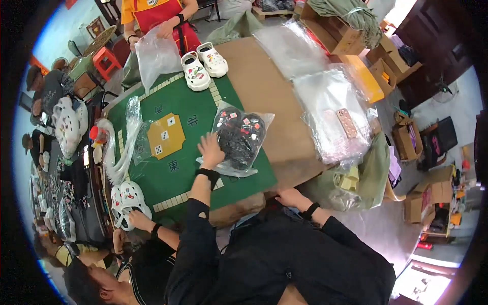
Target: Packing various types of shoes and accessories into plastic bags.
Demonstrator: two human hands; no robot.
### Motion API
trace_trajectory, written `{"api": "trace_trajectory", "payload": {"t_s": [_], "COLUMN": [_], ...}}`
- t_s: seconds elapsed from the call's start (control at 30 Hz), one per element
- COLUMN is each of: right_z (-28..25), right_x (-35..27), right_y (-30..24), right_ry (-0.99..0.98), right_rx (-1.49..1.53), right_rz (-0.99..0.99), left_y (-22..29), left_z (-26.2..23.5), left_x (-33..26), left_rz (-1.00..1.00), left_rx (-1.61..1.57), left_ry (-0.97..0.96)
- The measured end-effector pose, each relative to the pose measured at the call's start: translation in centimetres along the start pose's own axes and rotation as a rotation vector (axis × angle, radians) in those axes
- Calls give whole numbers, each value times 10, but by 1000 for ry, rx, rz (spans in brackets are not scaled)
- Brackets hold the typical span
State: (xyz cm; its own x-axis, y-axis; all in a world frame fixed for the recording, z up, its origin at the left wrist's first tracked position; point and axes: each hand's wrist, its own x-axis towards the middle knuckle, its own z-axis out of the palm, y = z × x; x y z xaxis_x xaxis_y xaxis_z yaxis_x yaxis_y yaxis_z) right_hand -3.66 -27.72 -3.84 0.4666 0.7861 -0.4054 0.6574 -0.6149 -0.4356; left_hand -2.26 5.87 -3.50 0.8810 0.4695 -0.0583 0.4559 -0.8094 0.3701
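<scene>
Bagged black clogs (pixel 241 137) lie just right of my left hand (pixel 212 153), fingers spread, gripping nothing; long axis runs away from body, over green mat (pixel 190 140); right hand (pixel 291 197) farther, near worktop (pixel 279 122) edge, grip I can't tell.

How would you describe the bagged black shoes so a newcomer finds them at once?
Find the large green mat. At its right edge, beside the wearer's left hand, lie the shoes in a clear bag. Unlike the white clogs nearby, they are black, with red and white charms.
</scene>
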Motion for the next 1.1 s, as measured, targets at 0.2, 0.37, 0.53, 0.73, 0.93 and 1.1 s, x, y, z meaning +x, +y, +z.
{"api": "trace_trajectory", "payload": {"t_s": [0.2, 0.37, 0.53, 0.73, 0.93, 1.1], "right_z": [10, -8, 0, -6, 11, -2], "right_x": [28, 52, 72, 71, 83, 92], "right_y": [-12, -33, -29, -23, -20, -14], "right_ry": [-115, -208, 66, 305, 468, 277], "right_rx": [184, 298, 408, 503, 1017, 1260], "right_rz": [-134, -128, -204, -64, 204, 417], "left_y": [-95, -38, -4, 37, 47, 41], "left_z": [35, 40, 68, 70, 69, 69], "left_x": [-27, -56, -93, -128, -138, -137], "left_rz": [-12, -24, 21, 107, 97, 100], "left_rx": [-527, -321, -217, -352, -424, -449], "left_ry": [-192, -125, -158, -209, -239, -231]}}
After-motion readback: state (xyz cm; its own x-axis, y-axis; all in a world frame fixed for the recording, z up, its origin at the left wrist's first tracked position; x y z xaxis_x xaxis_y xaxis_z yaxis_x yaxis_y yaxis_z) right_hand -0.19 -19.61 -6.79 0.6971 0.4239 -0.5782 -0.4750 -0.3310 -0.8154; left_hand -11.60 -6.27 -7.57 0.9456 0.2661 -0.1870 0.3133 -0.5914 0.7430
